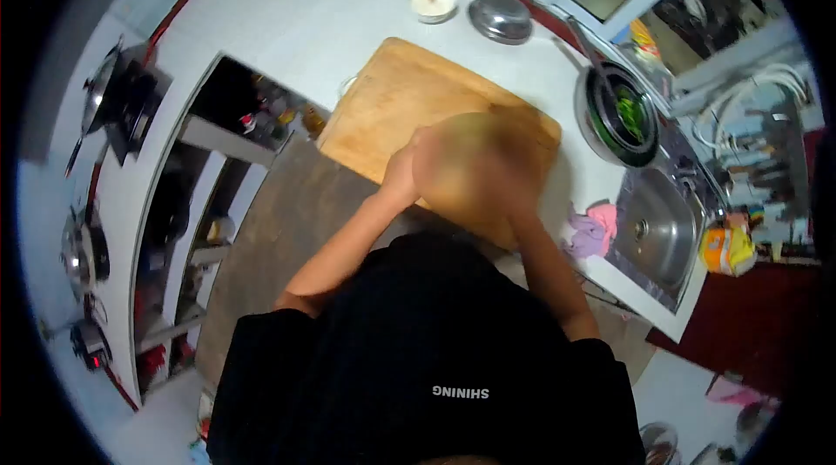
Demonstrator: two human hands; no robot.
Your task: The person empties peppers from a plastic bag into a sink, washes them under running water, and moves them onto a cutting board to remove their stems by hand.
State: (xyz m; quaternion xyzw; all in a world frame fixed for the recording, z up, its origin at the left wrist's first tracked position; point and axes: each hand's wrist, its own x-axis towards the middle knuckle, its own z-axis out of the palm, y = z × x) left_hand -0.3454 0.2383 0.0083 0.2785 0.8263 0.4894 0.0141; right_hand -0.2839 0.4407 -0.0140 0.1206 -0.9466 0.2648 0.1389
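Note:
Above the near part of a wooden cutting board (409,86), my two hands are close together. Between them is a rounded, yellowish-green shape (470,138), too blurred for me to name. My left hand (404,171) is closed at its left side, with the fingertips lost in the blur. On the other side, my right hand (514,185) is smeared, so its fingers and anything in them cannot be made out. The cutting board lies on the white counter, its near corner reaching toward my body.
Behind the board stand a white bowl (434,5) with a wooden-handled utensil and a metal bowl (501,17). To the right are a basin with greens (616,112), a cloth (592,230) and a steel sink (653,225). Open shelves (209,143) are at left.

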